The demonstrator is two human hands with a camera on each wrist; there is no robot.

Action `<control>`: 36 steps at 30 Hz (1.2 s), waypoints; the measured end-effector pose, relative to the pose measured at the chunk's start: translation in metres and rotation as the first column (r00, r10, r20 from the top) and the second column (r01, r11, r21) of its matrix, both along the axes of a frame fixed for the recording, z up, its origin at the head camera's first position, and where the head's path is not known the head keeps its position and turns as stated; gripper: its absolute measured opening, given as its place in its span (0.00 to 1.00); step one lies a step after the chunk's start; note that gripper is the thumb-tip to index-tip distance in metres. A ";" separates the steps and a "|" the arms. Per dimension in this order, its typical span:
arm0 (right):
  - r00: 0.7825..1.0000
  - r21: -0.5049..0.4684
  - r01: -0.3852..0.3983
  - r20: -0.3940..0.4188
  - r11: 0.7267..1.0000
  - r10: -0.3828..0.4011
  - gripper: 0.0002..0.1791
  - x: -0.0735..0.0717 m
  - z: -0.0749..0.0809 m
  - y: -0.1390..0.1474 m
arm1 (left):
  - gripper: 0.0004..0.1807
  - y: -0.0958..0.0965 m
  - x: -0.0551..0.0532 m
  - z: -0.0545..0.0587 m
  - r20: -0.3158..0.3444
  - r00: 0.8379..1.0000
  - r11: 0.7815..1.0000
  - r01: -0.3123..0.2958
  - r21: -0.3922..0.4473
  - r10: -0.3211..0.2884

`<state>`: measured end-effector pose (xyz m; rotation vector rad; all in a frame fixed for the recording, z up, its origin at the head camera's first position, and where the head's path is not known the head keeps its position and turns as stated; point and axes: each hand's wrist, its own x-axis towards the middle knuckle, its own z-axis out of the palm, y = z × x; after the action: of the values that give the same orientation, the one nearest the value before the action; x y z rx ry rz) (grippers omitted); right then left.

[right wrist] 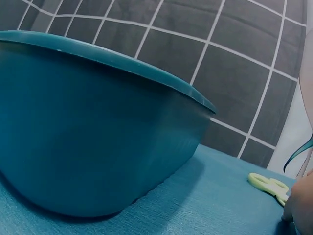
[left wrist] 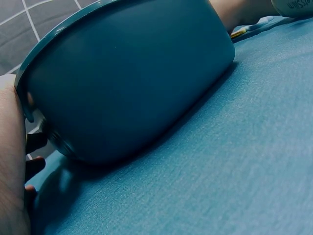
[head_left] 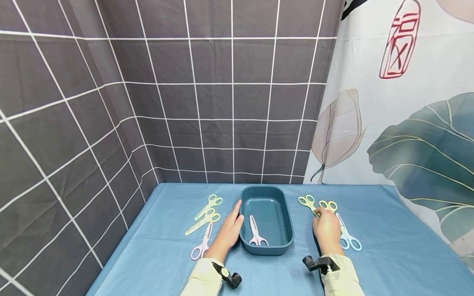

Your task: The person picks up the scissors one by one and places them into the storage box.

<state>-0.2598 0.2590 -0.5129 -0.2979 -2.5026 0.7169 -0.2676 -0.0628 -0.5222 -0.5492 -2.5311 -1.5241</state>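
A grey wall (white-gridded) backs a blue table

Bin sits mid-table, far end close to the back edge. In it, at the near end, left of centre: inside scissors, handles toward me. Left of the bin, far to near: back-left scissors, mid-left scissors, front-left scissors, the last just beside my wrist. My left hand lies between that row and the bin, against its wall. Right of the bin: inner scissors, blades reaching my right hand; outer scissors just right, partly behind the hand; front-right scissors nearer me, right of it.
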 end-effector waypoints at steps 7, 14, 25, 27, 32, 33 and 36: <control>1.000 0.003 0.009 -0.025 1.000 -0.009 0.12 0.000 -0.002 0.000 | 0.31 0.000 0.001 -0.001 0.004 1.000 1.000 -0.002 0.012 0.002; 1.000 -0.024 0.000 -0.019 1.000 -0.001 0.13 0.000 -0.004 0.000 | 0.31 0.000 0.001 -0.003 0.024 1.000 1.000 -0.017 -0.004 0.017; 0.999 -0.108 -0.040 0.004 0.993 0.041 0.15 -0.001 0.000 -0.003 | 0.31 -0.001 0.001 -0.001 -0.001 1.000 1.000 -0.011 -0.005 0.011; 0.998 -0.120 -0.049 0.029 0.992 0.053 0.15 -0.001 0.001 -0.004 | 0.31 -0.001 0.001 0.000 0.002 1.000 1.000 -0.012 -0.010 0.012; 0.995 -0.129 -0.061 0.073 0.990 0.071 0.13 0.000 0.003 -0.004 | 0.31 0.000 0.001 0.002 0.012 1.000 1.000 -0.013 -0.013 0.013; 0.994 -0.134 -0.061 0.077 0.989 0.072 0.13 0.001 0.003 -0.004 | 0.31 0.000 0.002 0.002 0.016 1.000 1.000 -0.014 -0.011 0.014; 0.993 -0.163 -0.062 0.089 0.985 0.077 0.12 0.002 0.006 -0.005 | 0.31 0.000 0.001 0.002 0.008 1.000 1.000 -0.013 -0.013 0.013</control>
<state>-0.2579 0.2535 -0.5068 -0.3088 -2.5602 0.9554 -0.2667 -0.0626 -0.5204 -0.5280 -2.5471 -1.5099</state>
